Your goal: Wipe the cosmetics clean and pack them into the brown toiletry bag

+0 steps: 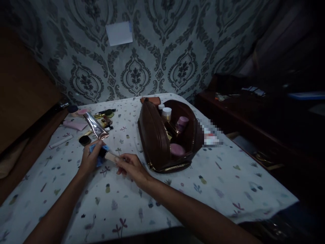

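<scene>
Between my two hands is a small concealer tube (110, 157) with a beige body and a black cap. My right hand (132, 166) pinches its beige end with the fingertips. At the cap end, my left hand (90, 156) is closed on a crumpled blue cloth (99, 162), which lies against the cap. Just beyond the left fingers is a shiny silver tube (95, 125); whether the fingers touch it I cannot tell. To the right of my right hand stands an unzipped brown makeup bag (154, 139) with several jars and a pink round container (177, 149) inside.
Several cosmetics, including a pink tube (74, 125), a white stick (61, 141) and a round black-lidded item (84, 140), lie at the table's left. A patterned cloth (182, 203) covers the table. An orange-brown case (153, 100) lies behind the bag. Dark furniture (243, 118) stands right.
</scene>
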Tool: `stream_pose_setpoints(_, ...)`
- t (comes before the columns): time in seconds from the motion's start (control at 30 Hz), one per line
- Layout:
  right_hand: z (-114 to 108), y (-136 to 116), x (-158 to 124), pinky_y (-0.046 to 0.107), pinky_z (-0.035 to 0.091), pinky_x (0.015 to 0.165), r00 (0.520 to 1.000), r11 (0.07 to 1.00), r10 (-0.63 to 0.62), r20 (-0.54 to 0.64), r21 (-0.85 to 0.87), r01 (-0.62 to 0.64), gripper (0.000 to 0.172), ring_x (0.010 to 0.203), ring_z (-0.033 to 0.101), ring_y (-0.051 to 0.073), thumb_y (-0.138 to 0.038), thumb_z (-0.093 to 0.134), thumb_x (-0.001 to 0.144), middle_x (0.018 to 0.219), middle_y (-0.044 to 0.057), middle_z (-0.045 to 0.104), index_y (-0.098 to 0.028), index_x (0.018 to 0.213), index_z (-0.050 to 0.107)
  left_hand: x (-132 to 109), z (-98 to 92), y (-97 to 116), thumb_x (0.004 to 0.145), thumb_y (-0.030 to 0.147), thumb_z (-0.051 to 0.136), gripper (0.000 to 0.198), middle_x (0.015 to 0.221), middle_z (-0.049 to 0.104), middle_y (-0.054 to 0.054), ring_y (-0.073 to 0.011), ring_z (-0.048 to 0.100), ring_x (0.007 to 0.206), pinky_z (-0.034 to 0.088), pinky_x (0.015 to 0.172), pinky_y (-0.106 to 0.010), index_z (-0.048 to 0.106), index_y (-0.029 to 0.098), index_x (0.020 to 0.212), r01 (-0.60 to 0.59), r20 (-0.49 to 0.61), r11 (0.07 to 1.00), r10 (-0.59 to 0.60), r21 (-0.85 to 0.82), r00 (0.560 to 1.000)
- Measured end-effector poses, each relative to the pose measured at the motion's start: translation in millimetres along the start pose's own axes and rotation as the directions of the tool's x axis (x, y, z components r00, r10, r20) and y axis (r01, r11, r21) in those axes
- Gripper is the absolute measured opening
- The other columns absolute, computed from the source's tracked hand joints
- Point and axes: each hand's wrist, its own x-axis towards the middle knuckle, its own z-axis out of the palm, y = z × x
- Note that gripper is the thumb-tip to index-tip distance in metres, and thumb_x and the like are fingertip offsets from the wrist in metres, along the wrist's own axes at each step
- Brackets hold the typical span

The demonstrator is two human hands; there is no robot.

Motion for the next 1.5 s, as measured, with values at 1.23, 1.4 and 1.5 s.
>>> stream_pose_setpoints(1.23,-4.0,2.4,4.7,0.019,0.030,0.037,0.976,0.999,-0.016,0.215,-0.046,0.026,0.031,0.032,0.042,0.004,-0.042,0.049,0.097,0.056,-0.007,0.056,-0.014,0.093,0.063,-12.3,9.4,22.6,0.073,0.050,0.065,0.037,0.051,0.039,0.008,-0.0080,0.038,0.040,0.032,0.036,-0.019,0.047,0.020,0.064,0.318,0.224,0.927,-0.273,-0.200,0.936)
stream_pose_setpoints(1.4,-4.3,5.8,4.6,0.019,0.033,0.038,0.983,0.995,-0.039,0.180,-0.083,0.055,0.054,0.033,0.043,0.005,-0.048,0.054,0.095,0.056,-0.008,0.056,-0.015,0.137,0.052,-14.5,10.8,19.5,0.077,0.051,0.061,0.038,0.052,0.039,0.007,-0.0083,0.039,0.045,0.033,0.041,-0.019,0.046,0.019,0.063,0.294,0.237,0.941,-0.251,-0.168,0.939)
stream_pose_setpoints(1.5,-3.1,4.0,3.3,0.020,0.034,0.037,0.990,0.997,0.005,0.143,-0.083,0.007,0.063,0.032,0.042,0.006,-0.045,0.054,0.096,0.056,-0.008,0.056,-0.013,0.149,0.039,-15.4,12.7,16.8,0.080,0.051,0.060,0.039,0.054,0.039,0.007,-0.0082,0.039,0.049,0.034,0.045,-0.019,0.046,0.019,0.063,0.256,0.258,0.957,-0.215,-0.135,0.942)
